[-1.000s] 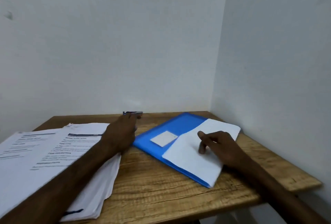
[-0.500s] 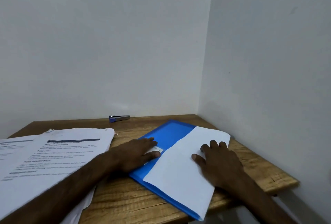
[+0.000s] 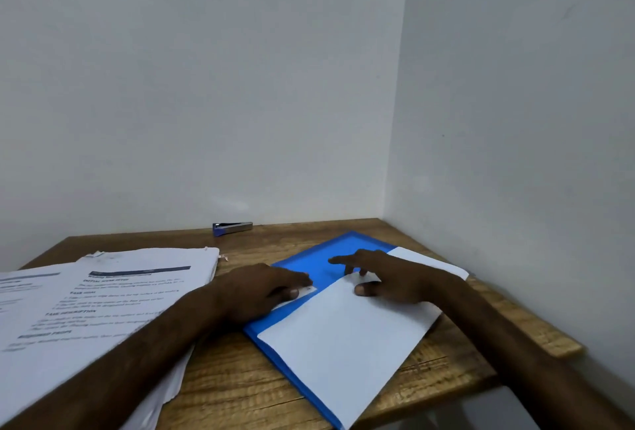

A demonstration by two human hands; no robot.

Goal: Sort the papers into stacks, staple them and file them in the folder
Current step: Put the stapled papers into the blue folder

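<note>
The blue folder, lying right of centre on the table and partly covered by a white sheet, is pressed by the left hand, fingers flat together, and the right hand, fingers spread; the sheet may be creased if slid under that pressure.

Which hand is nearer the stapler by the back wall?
Left. The left hand rests on the blue folder in front of the stapler; the right hand lies farther right, on the white paper.
</note>
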